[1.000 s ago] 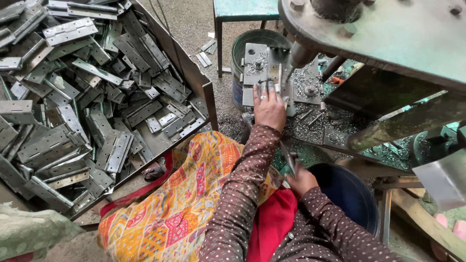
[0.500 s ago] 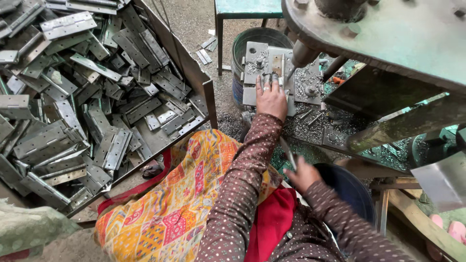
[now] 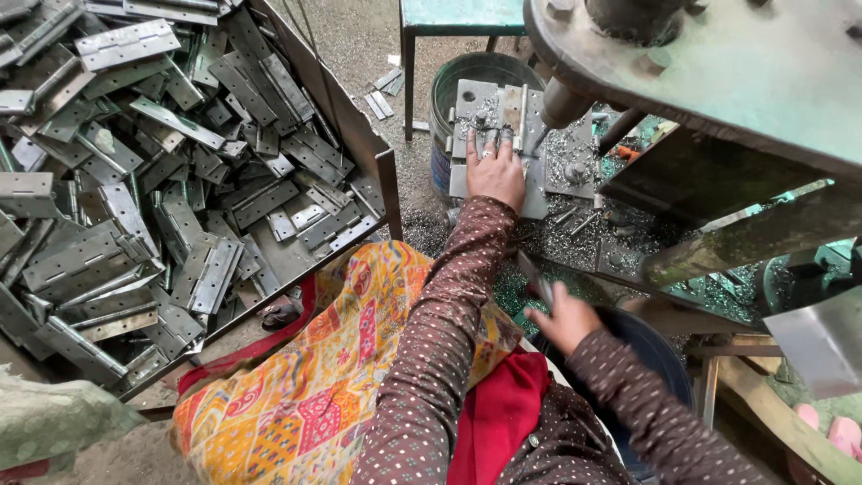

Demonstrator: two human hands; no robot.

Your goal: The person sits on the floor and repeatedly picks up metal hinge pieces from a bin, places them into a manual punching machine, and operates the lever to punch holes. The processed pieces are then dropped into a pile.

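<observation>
Gritty workshop floor surrounds me. My left hand (image 3: 495, 171) has settled flat on the metal plate (image 3: 503, 112) under the press (image 3: 709, 63), steadying it; my right hand (image 3: 561, 316), nearer my lap, has closed around a hinge (image 3: 536, 286), seemingly readying another piece.

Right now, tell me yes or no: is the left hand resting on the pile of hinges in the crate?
No. The left hand lies flat on the metal plate under the press, apart from the hinges.

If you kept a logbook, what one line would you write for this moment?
left hand: flat on metal plate under press | right hand: gripping blurred lever | hinge bin: at left
</observation>
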